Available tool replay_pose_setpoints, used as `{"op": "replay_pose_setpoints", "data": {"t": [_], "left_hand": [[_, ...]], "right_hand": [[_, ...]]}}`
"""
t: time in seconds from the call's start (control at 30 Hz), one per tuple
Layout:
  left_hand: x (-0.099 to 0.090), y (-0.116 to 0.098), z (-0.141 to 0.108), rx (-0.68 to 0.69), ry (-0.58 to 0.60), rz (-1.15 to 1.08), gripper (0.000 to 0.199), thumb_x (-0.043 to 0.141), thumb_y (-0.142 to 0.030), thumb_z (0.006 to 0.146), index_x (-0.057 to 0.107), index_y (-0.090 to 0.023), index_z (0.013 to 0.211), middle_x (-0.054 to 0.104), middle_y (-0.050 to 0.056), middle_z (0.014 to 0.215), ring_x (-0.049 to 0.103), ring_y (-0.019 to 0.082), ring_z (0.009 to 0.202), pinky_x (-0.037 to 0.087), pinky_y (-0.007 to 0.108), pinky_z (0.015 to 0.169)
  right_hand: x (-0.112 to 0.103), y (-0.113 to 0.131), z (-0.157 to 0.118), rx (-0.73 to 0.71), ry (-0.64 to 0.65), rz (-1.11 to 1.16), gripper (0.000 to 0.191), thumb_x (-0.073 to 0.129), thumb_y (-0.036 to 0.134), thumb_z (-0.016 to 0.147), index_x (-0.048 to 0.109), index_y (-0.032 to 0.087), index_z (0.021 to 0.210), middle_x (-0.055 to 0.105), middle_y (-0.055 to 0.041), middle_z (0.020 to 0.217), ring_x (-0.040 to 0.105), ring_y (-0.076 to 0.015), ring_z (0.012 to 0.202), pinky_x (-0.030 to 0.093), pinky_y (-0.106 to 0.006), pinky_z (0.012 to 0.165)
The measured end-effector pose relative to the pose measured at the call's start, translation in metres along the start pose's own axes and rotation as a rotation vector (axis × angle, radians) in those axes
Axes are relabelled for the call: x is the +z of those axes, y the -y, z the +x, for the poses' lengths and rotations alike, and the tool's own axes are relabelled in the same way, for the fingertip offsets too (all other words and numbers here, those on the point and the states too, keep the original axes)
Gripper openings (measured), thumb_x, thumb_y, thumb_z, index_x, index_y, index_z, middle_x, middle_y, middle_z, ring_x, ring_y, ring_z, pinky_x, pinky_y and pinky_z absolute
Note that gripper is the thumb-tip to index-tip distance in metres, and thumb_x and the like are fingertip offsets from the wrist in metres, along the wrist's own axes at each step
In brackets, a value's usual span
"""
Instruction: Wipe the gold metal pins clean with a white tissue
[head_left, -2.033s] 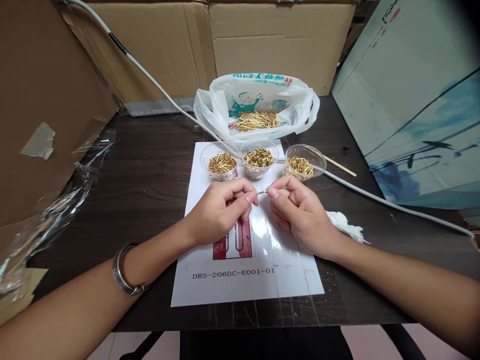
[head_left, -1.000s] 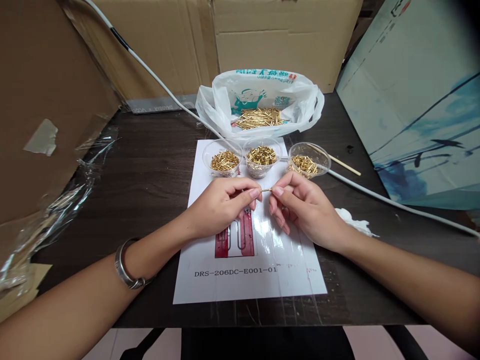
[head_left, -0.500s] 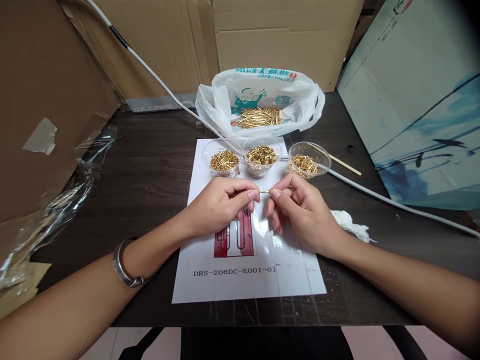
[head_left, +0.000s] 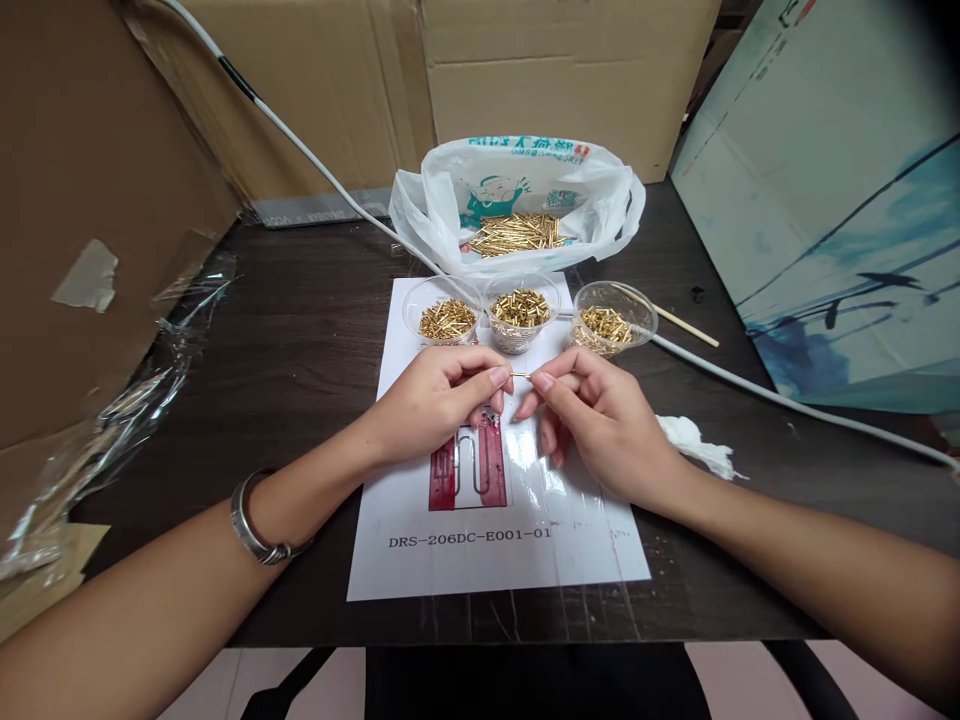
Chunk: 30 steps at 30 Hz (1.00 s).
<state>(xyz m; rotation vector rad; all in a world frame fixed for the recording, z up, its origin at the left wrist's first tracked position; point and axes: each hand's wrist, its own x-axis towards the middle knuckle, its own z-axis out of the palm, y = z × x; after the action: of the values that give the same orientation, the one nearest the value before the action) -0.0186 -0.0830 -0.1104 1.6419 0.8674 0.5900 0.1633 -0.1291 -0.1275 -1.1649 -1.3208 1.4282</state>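
Gold-coloured, a thin pin (head_left: 520, 375) is showing only its middle above the paper (head_left: 570, 553); our fingertips (head_left: 498, 377) are hiding both ends. We are clamping it with left hand (head_left: 439, 400) and right hand (head_left: 611, 420), thumbs (head_left: 564, 396) against forefingers (head_left: 474, 357).

left hand (head_left: 442, 403) and right hand (head_left: 600, 420) pinch close together.

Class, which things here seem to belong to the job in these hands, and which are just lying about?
Seem to belong:
thin gold-coloured piece, held between left hand and right hand
left cup, middle cup, right cup, all holding small gold-coloured pieces
plastic bag holding longer gold-coloured pins

Seem to be lying about:
crumpled white tissue
pale stick
white cable
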Motion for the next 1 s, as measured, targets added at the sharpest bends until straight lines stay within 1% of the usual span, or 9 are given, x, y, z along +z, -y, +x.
{"op": "replay_pose_setpoints", "data": {"t": [0.1, 0.23, 0.37, 0.47, 0.7, 0.9, 1.0], "left_hand": [[0.0002, 0.0011, 0.0002, 0.002, 0.012, -0.005, 0.021, 0.049, -0.023, 0.092, 0.060, -0.011, 0.078, 0.056, -0.002, 0.065, 0.048, 0.003, 0.053, 0.039, 0.012, 0.049], [0.0006, 0.0025, 0.0004, 0.012, -0.003, -0.020, 0.019, 0.049, -0.024, 0.093, 0.059, -0.012, 0.081, 0.057, -0.001, 0.069, 0.048, 0.003, 0.052, 0.038, 0.014, 0.047], [0.0018, 0.0027, -0.0007, -0.002, -0.009, -0.023, 0.018, 0.049, -0.027, 0.093, 0.059, -0.013, 0.085, 0.058, -0.001, 0.070, 0.048, 0.004, 0.053, 0.038, 0.014, 0.047], [0.0039, 0.0003, -0.0006, -0.030, -0.015, -0.002, 0.019, 0.051, -0.029, 0.092, 0.060, -0.013, 0.084, 0.060, 0.000, 0.071, 0.046, 0.005, 0.052, 0.037, 0.016, 0.047], [0.0068, -0.0049, 0.0006, -0.033, -0.054, 0.023, 0.012, 0.057, -0.022, 0.087, 0.062, -0.011, 0.084, 0.057, -0.001, 0.065, 0.041, 0.004, 0.049, 0.032, 0.016, 0.043], [0.0054, -0.0030, -0.0007, -0.001, -0.026, 0.027, 0.015, 0.054, -0.023, 0.089, 0.061, -0.012, 0.083, 0.057, -0.001, 0.066, 0.046, 0.004, 0.053, 0.036, 0.015, 0.048], [0.0044, -0.0008, -0.0008, 0.019, -0.004, 0.049, 0.015, 0.053, -0.024, 0.090, 0.060, -0.012, 0.083, 0.059, -0.001, 0.070, 0.048, 0.005, 0.057, 0.038, 0.016, 0.051]], "right_hand": [[-0.0032, -0.0006, -0.0008, 0.013, 0.015, -0.095, 0.027, 0.048, 0.046, 0.092, 0.050, 0.020, 0.085, 0.059, 0.0030, 0.058, 0.051, -0.0098, 0.041, 0.042, -0.024, 0.037], [-0.0050, -0.0020, -0.0012, 0.002, 0.021, -0.108, 0.029, 0.045, 0.049, 0.092, 0.048, 0.021, 0.085, 0.061, 0.0019, 0.066, 0.054, -0.0094, 0.045, 0.040, -0.023, 0.040], [-0.0043, -0.0016, -0.0009, -0.007, 0.048, -0.148, 0.032, 0.040, 0.049, 0.094, 0.046, 0.020, 0.081, 0.057, 0.0034, 0.063, 0.051, -0.0068, 0.045, 0.040, -0.022, 0.045], [-0.0031, -0.0004, -0.0009, -0.031, 0.062, -0.183, 0.032, 0.038, 0.048, 0.095, 0.046, 0.020, 0.081, 0.055, 0.0036, 0.063, 0.048, -0.0057, 0.047, 0.039, -0.022, 0.047], [-0.0027, 0.0018, -0.0006, -0.064, 0.056, -0.272, 0.026, 0.040, 0.044, 0.095, 0.046, 0.020, 0.086, 0.057, 0.0030, 0.063, 0.050, -0.0069, 0.052, 0.038, -0.023, 0.051], [-0.0027, 0.0018, -0.0007, -0.065, 0.072, -0.280, 0.022, 0.043, 0.041, 0.095, 0.048, 0.020, 0.088, 0.063, 0.0020, 0.076, 0.052, -0.0057, 0.056, 0.039, -0.022, 0.055], [-0.0024, 0.0019, -0.0001, -0.063, 0.061, -0.266, 0.022, 0.046, 0.039, 0.094, 0.048, 0.019, 0.086, 0.063, 0.0017, 0.074, 0.053, -0.0064, 0.057, 0.039, -0.022, 0.053]]}}
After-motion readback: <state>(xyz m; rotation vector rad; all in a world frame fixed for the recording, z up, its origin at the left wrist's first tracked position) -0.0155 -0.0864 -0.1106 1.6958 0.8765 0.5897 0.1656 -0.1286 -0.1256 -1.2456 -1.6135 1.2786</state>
